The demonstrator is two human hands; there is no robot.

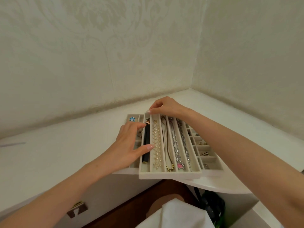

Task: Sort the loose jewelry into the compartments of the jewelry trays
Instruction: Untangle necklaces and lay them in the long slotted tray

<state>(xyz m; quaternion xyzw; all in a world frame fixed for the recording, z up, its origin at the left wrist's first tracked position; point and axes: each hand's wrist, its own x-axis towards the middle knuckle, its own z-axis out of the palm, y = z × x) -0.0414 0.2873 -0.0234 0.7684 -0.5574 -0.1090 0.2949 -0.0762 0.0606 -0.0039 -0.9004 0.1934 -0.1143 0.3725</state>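
1. Two pale jewelry trays are stacked on a white counter (pixel 65 153) set in a wallpapered corner. The upper tray (pixel 169 176) is laid askew over the lower tray (pixel 213 168) and juts past the counter's front edge.
2. The upper tray is divided into long lanes. From left to right they are filled by a black strap (pixel 146 142) with a gold clasp, a pearl necklace (pixel 156 142), a thin cord necklace (pixel 168 148), a silver chain with a pink pendant (pixel 180 165) and a second silver chain (pixel 185 145).
3. The left hand (pixel 130 143) is laid flat and spread over the left side of the trays. Its thumb is pressed against the black strap's lane, just beside the pearls.
4. The right hand (pixel 166 106) is held curled at the far end. The far left corner of the upper tray's rim is pinched between its thumb and forefinger.
5. In the lower tray's small cells, a blue flower ring (pixel 132 119) is seen at the far left, and small earrings (pixel 204 153) on the right.
6. A dark green bottle (pixel 213 209) is seen below the counter.
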